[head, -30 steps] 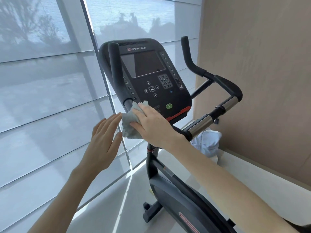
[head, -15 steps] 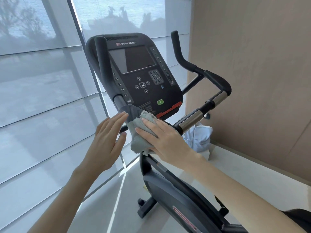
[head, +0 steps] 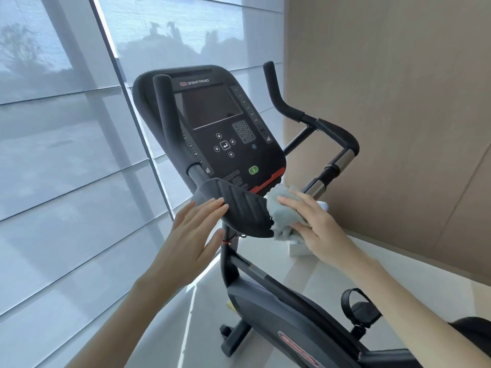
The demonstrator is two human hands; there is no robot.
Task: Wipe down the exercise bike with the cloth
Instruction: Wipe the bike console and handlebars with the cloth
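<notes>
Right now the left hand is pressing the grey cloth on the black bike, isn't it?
Not quite: it is the right hand that presses the grey cloth on the black bike, as the head view shows. The left hand only touches the bike's black pad.

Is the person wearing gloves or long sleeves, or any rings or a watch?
No gloves: the left hand and right hand are both bare. No sleeves show either, so the left forearm and right forearm are uncovered right up to the picture's edge. I can see no rings, watch or bracelet on either.
</notes>
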